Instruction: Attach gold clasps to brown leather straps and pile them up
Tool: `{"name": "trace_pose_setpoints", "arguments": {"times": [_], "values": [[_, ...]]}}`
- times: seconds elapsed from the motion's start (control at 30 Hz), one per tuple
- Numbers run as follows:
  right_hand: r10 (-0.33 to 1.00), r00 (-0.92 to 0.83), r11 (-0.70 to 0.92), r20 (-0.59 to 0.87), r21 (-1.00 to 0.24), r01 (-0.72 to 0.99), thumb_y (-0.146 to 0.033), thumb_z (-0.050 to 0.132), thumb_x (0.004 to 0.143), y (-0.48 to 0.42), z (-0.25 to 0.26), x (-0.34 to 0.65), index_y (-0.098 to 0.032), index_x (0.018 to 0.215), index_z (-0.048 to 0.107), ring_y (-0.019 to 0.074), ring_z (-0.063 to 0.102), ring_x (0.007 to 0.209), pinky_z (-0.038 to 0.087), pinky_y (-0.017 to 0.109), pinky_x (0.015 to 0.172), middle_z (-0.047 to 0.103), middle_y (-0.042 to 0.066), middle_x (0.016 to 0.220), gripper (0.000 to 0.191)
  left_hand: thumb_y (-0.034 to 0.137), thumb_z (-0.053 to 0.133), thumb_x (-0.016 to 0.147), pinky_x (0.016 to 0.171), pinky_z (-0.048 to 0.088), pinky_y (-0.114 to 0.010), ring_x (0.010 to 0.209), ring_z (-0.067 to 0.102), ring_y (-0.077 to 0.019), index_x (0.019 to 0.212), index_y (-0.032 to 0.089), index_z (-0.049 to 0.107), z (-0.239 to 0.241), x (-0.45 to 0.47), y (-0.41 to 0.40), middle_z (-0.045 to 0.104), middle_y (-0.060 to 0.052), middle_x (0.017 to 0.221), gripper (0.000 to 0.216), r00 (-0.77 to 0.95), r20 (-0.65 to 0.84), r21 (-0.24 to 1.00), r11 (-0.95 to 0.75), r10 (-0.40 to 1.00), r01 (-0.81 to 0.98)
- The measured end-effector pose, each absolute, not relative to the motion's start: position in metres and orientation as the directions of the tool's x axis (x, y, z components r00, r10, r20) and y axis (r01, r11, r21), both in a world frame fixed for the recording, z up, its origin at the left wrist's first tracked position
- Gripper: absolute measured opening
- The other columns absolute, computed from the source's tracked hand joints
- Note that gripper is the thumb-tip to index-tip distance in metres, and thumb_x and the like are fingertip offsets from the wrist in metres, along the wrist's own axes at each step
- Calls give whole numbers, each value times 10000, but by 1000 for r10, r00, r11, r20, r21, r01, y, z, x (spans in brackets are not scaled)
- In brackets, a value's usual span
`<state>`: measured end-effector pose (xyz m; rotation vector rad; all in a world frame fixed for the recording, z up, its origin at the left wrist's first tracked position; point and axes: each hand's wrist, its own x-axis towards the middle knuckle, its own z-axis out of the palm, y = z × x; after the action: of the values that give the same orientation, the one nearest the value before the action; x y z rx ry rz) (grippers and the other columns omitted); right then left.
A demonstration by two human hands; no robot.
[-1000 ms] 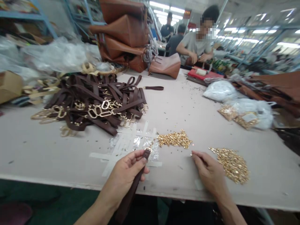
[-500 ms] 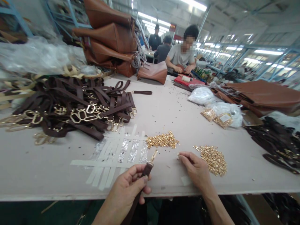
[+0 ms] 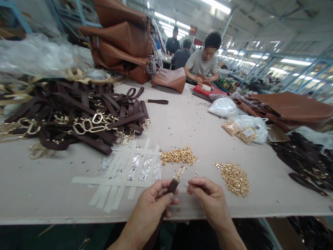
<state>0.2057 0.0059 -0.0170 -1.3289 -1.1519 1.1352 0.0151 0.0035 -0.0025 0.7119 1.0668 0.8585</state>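
Note:
My left hand (image 3: 153, 203) grips a dark brown leather strap (image 3: 172, 186) near its end, where a gold clasp (image 3: 179, 172) sticks up. My right hand (image 3: 208, 196) is pinched shut just right of the strap end; what its fingertips hold is too small to make out. Two heaps of small gold fittings lie on the table (image 3: 39, 187) beyond my hands, one in the middle (image 3: 178, 157) and one to the right (image 3: 234, 177).
A big pile of brown straps with gold clasps (image 3: 78, 114) fills the left. Tape strips (image 3: 125, 173) are stuck to the table. Brown bags (image 3: 122, 45) are stacked at the back. Plastic bags of fittings (image 3: 244, 126) sit right. A person (image 3: 203, 62) works at the far end.
My right hand has moved left from the right heap toward the strap end. My left hand has lifted the strap slightly to the right. The view has shifted.

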Motion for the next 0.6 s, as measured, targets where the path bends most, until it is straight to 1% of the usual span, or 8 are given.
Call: {"name": "trace_pose_setpoints", "arguments": {"times": [0.07,0.13,0.3,0.43,0.53,0.6], "values": [[996,75,-55,-58,-998,-30,-315,806,741,2,-13,193,-221,839,741,155,688,681,552,253,682,731,-1,734,152,236,687,789,554,454,-183,865,674,-173,1043,190,688,-2,16,3,741,-56,1000,258,264,-422,840,484,867,-247],[997,65,-48,-52,-997,-61,-305,810,737,1,-10,184,-216,819,732,160,692,698,557,261,690,739,6,767,144,231,674,814,578,445,-185,896,666,-172,1058,199,695,-1,16,3,751,-47,1004,248,275,-395,853,461,877,-245],[999,27,-34,-35,-999,-21,-277,772,770,2,-7,175,-214,797,734,165,686,723,560,277,714,748,18,805,78,214,634,844,646,450,-213,928,655,-182,1158,221,694,2,17,2,762,-42,1034,319,282,-366,870,433,887,-235],[999,-1,-45,-45,-999,23,-252,752,786,3,-5,174,-232,787,744,159,685,746,553,261,732,747,5,787,22,217,623,852,668,449,-216,927,645,-180,1180,237,690,1,16,4,762,-29,1047,336,287,-352,883,418,891,-214],[999,-7,-36,-37,-998,48,-240,726,812,3,-7,176,-240,811,744,159,686,752,552,264,739,748,4,789,18,183,607,848,668,439,-206,881,633,-160,1171,239,695,1,15,5,762,-13,1020,339,299,-343,889,410,890,-201],[999,-15,-29,-30,-998,51,-238,716,821,3,-10,177,-238,816,742,161,687,747,552,267,737,746,4,784,26,164,593,846,648,427,-200,813,616,-142,1160,229,702,1,16,7,760,-7,984,338,307,-341,891,410,889,-196]]}}
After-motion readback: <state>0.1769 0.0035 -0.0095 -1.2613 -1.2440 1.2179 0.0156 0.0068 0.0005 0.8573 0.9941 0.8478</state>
